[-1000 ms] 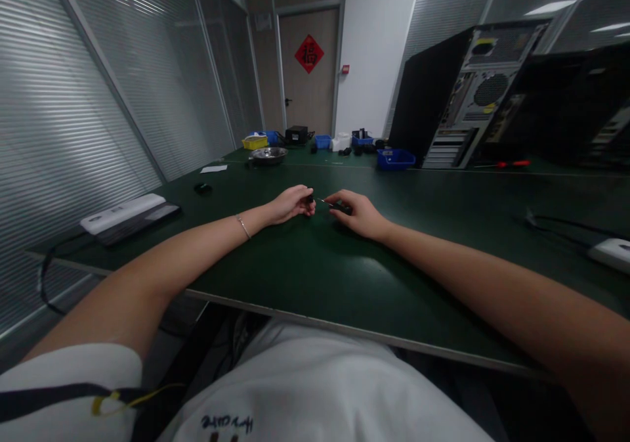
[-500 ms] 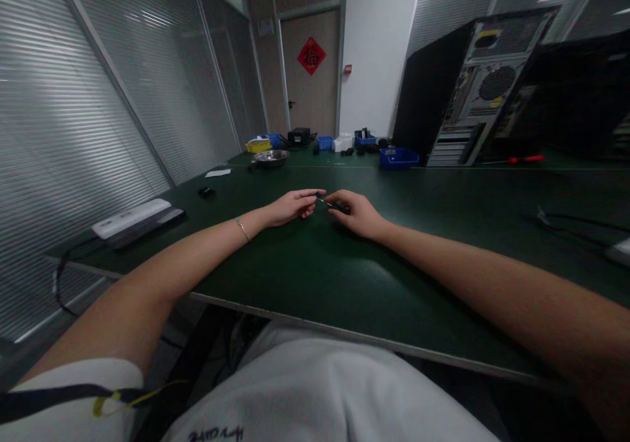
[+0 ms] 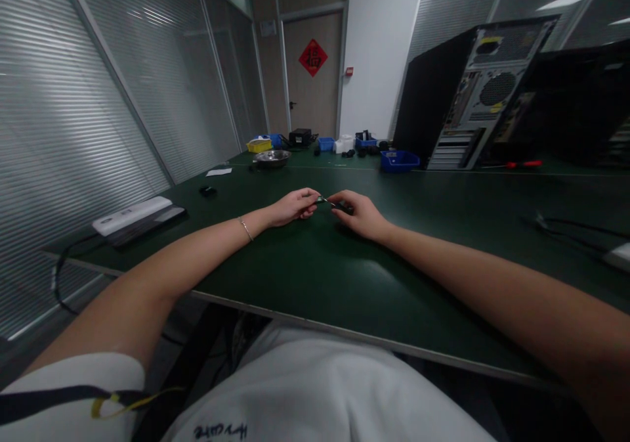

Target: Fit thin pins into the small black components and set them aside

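Note:
Over the dark green tabletop (image 3: pixel 305 265), my two hands come together fingertip to fingertip. My right hand (image 3: pixel 361 213) is closed around the dark handle of what looks like a small screwdriver (image 3: pixel 329 202), its thin metal shaft pointing left. My left hand (image 3: pixel 294 207) pinches a small dark, greenish piece (image 3: pixel 319 199) between thumb and fingers; its kind is too small to make out. The shaft's tip reaches this piece at the left fingertips. Whether it touches is unclear.
A white power strip (image 3: pixel 132 215) lies at left, near a small black object (image 3: pixel 207 191). Farther back are a metal bowl (image 3: pixel 272 158), a yellow bin (image 3: pixel 258 145) and a blue tray (image 3: pixel 399 161). A computer tower (image 3: pixel 438 100) stands back right, beside a red-handled tool (image 3: pixel 524 164).
My left index finger, stretched out before, has curled in, and more of the small greenish piece shows. The right hand has hardly moved. The view has shifted slightly.

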`<state>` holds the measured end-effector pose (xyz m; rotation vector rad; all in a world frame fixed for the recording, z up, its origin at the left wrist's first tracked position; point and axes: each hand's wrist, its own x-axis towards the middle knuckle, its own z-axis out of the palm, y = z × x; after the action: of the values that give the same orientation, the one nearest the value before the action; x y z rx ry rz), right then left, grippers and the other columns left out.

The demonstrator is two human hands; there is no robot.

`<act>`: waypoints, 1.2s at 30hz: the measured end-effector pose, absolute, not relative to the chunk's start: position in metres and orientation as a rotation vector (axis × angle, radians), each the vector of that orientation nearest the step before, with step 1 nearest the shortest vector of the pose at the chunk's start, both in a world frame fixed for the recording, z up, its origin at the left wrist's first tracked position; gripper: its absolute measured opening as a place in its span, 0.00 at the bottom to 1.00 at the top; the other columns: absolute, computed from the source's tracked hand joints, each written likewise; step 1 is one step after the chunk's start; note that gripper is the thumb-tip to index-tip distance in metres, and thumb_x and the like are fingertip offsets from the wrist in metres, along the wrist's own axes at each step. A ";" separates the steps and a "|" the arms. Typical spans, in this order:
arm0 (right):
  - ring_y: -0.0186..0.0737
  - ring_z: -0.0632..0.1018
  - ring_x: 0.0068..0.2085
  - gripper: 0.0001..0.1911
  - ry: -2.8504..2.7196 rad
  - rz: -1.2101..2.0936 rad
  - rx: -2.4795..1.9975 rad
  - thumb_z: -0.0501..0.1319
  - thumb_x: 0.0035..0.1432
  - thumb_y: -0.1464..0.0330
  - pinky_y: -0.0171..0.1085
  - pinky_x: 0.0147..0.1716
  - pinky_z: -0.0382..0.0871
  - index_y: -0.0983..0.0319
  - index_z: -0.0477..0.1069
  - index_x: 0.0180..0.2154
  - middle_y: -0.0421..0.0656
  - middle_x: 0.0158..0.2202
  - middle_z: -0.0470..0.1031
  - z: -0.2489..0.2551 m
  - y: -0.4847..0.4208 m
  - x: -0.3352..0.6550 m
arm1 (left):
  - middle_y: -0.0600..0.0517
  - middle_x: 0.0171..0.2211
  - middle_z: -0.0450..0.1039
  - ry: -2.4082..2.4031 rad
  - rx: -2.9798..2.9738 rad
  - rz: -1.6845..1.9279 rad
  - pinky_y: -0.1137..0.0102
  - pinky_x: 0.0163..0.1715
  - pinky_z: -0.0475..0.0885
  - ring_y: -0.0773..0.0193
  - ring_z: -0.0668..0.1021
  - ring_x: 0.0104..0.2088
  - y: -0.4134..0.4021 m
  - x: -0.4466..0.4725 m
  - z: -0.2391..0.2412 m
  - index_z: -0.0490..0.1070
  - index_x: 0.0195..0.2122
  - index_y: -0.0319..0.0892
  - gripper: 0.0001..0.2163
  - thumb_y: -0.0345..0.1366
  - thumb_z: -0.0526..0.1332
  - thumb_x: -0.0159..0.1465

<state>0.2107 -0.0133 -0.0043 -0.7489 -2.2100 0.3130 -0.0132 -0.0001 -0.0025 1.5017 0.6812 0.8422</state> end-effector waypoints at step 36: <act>0.39 0.73 0.39 0.14 -2.291 0.296 -0.645 0.58 0.56 0.71 0.38 0.39 0.67 0.61 0.71 0.45 0.45 0.41 0.74 0.001 -0.022 0.213 | 0.48 0.28 0.68 0.673 1.506 0.756 0.72 0.25 0.59 0.69 0.69 0.26 0.004 -0.021 -0.001 0.72 0.49 0.34 0.19 0.40 0.62 0.60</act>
<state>0.2134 -0.0224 0.0010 -0.6447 -2.2914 0.2957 -0.0209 0.0037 -0.0013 1.5059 0.6729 0.7560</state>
